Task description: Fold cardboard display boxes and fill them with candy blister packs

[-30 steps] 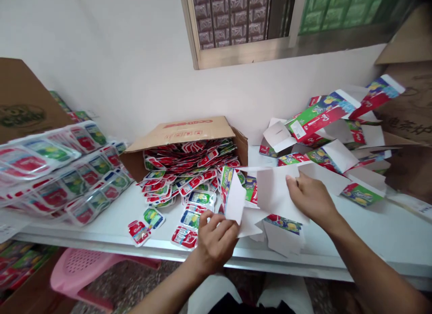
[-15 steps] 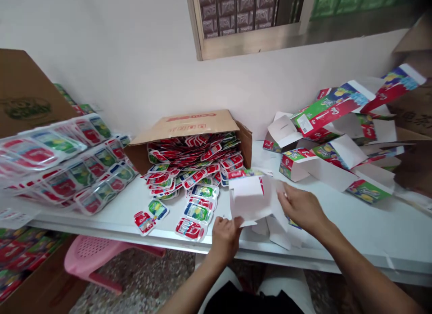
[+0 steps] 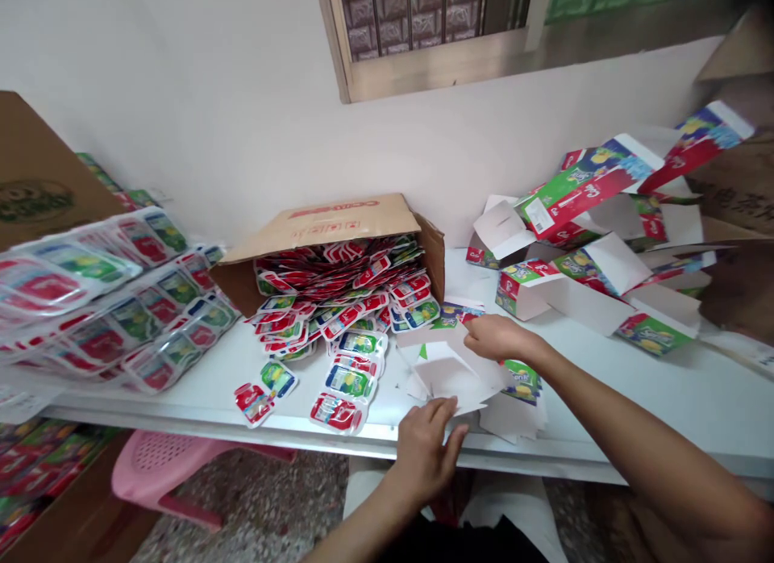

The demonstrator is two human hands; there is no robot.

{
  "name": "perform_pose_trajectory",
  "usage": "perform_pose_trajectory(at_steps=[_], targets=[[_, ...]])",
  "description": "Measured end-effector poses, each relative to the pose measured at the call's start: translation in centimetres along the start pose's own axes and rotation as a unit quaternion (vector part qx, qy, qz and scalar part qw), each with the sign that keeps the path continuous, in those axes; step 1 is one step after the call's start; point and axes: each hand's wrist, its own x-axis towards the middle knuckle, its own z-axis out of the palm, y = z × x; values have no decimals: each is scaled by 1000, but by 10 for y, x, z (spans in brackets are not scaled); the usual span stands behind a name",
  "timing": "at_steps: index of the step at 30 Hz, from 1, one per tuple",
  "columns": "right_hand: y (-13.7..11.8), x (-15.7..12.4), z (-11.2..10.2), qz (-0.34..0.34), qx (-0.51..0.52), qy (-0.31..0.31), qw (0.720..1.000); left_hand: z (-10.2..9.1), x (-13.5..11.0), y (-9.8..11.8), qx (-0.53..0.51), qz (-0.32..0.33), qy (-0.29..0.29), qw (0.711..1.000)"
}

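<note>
A partly folded printed carton (image 3: 447,371) lies on the table in front of me, its white inner side facing up. My left hand (image 3: 426,448) is at its near edge, thumb and fingers apart, fingertips at the cardboard. At the far right side of the carton, my right hand (image 3: 499,337) is closed, its fingers curled down on the cardboard; the fingertips are partly hidden. Beneath and to the right lie more flat carton blanks (image 3: 513,414), one showing a green printed panel.
A cardboard box (image 3: 354,214) on its side spills red and green pouches (image 3: 339,317). Strips of pouches (image 3: 145,321) are heaped at left. Opened printed cartons (image 3: 592,264) pile up at right. A pink plastic stool (image 3: 154,470) stands below the table edge.
The carton has gone from raised and tilted to lying lower on the table. My left hand has loosened its pinch and spread its fingers; my right hand has moved left and up over the carton.
</note>
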Motion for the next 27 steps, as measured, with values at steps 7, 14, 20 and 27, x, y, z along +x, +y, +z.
perform_pose_trajectory(at_steps=[7,14,20,27], targets=[[0,11,16,10,138,-77,987,-19,34,24,112,55,52,991],[3,-11,41,69,286,-7,956,18,49,12,139,48,-54,988],[39,-29,51,-62,477,-68,874,-4,42,-21,137,170,-99,971],[57,-27,54,-144,368,-10,919,-44,61,-59,213,222,-102,946]])
